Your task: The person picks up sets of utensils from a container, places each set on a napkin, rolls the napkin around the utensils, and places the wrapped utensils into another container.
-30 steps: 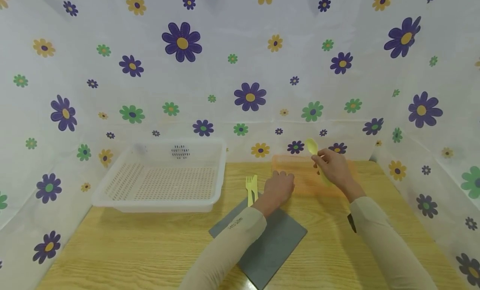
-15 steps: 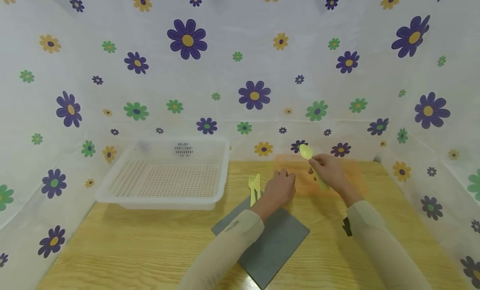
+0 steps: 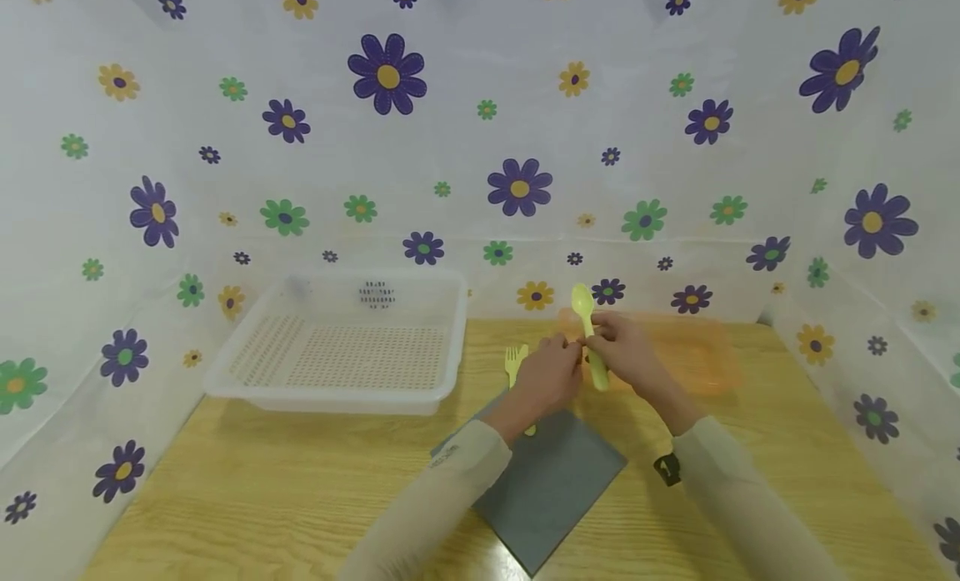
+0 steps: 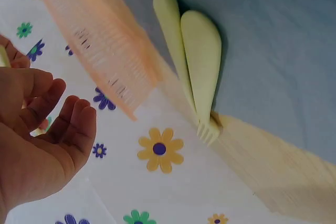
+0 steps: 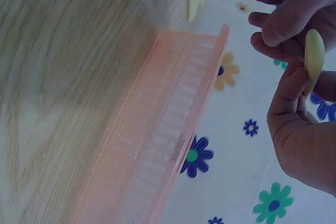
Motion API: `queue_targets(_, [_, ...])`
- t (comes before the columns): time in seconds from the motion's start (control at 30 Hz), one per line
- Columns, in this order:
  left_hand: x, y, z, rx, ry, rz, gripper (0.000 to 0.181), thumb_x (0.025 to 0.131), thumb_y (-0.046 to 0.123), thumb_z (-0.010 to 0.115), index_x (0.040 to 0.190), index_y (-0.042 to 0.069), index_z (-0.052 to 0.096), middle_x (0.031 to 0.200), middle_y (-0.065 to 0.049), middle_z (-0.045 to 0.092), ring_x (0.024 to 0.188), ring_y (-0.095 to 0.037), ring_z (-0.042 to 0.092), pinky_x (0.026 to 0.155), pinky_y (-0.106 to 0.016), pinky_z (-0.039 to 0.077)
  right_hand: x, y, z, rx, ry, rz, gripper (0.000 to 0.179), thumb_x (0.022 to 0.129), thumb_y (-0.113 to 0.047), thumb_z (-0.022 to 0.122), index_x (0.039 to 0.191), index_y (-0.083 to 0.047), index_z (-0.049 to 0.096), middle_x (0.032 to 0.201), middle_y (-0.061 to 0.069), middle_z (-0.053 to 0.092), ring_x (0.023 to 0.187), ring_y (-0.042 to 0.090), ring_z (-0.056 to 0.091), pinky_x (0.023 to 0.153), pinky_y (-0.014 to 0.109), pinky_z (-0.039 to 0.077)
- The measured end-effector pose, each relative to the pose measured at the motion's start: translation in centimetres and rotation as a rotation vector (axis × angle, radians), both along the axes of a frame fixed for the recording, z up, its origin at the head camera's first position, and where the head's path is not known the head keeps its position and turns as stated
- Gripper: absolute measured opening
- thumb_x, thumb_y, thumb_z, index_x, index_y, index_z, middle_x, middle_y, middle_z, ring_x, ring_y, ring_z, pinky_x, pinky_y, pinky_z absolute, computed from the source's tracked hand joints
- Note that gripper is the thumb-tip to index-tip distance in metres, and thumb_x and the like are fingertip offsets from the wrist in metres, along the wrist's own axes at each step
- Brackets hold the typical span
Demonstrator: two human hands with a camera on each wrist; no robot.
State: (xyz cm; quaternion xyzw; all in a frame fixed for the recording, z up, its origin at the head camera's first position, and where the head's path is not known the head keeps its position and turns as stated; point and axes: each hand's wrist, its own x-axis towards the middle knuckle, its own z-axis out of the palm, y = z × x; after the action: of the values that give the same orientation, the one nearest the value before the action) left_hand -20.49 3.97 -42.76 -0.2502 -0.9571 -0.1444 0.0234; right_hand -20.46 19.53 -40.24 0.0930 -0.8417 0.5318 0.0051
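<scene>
A pale yellow spoon (image 3: 582, 302) stands nearly upright, bowl up, pinched by my right hand (image 3: 626, 352). In the right wrist view the thumb and fingers close round the spoon (image 5: 314, 56). My left hand (image 3: 546, 373) comes right up to the right hand's fingertips, its own fingers loosely bent. The left wrist view shows nothing in the left palm (image 4: 47, 135). Below the left forearm a yellow fork (image 3: 514, 358) and knife (image 3: 523, 350) lie side by side across the far edge of a flat grey mat (image 3: 543, 489); the hand partly covers them.
A white perforated basket (image 3: 337, 395) stands at the back left of the wooden table (image 3: 262, 498). Behind the right hand sits a see-through orange basket (image 3: 697, 356). Flowered sheeting (image 3: 450, 131) encloses the back and sides.
My right hand has brought the spoon leftward to meet the left hand, and the spoon has tilted more upright. The head view has shifted slightly left; the left hand now covers more of the knife.
</scene>
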Motion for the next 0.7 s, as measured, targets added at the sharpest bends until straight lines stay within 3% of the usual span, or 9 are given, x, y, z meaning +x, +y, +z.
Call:
queue_targets(0.17, [0.2,-1.6,0.7,0.056,-0.006,0.044,0.023,0.104,0.021,0.050,0.118,0.012,0.066,0.097,-0.005,0.059,0.078,-0.018,0.055,0.052,-0.026,0.042,0.7,-1.6,-0.6,-0.026,0.043,0.013,0.042,0.095,-0.002,0.058,0.134,0.012,0.051,0.109,0.030,0.067,0.083,0.027,0.068,0.061,0.024,0.053])
queue_targets(0.3, [1.2,-2.9,1.1,0.055,-0.007,0.072,0.019,0.103,0.021,0.052,0.110,0.012,0.067,0.095,-0.004,0.059,0.075,-0.016,0.055,0.053,-0.026,0.043,1.4,-2.7,-1.6,-0.037,0.053,0.054,0.041,0.095,0.001,0.058,0.133,0.012,0.051,0.103,0.028,0.069,0.081,0.027,0.069,0.057,0.026,0.053])
queue_targets(0.5, [2.8,-4.7,1.1,0.046,-0.029,0.060,0.014,0.103,0.019,0.053,0.104,0.012,0.065,0.091,-0.004,0.057,0.069,-0.014,0.052,0.053,-0.025,0.043,2.4,-4.1,-2.6,-0.027,0.040,0.082,0.042,0.094,0.001,0.059,0.134,0.012,0.050,0.100,0.026,0.068,0.081,0.028,0.069,0.056,0.031,0.054])
queue_targets(0.7, [3.9,-7.3,0.9,0.041,-0.014,0.058,0.015,0.100,0.012,0.055,0.086,0.011,0.062,0.074,-0.001,0.053,0.061,-0.012,0.044,0.052,-0.026,0.037,3.1,-5.4,-3.3,0.023,0.074,0.084,0.039,0.092,0.002,0.063,0.128,0.011,0.054,0.094,0.022,0.069,0.078,0.024,0.068,0.058,0.026,0.053])
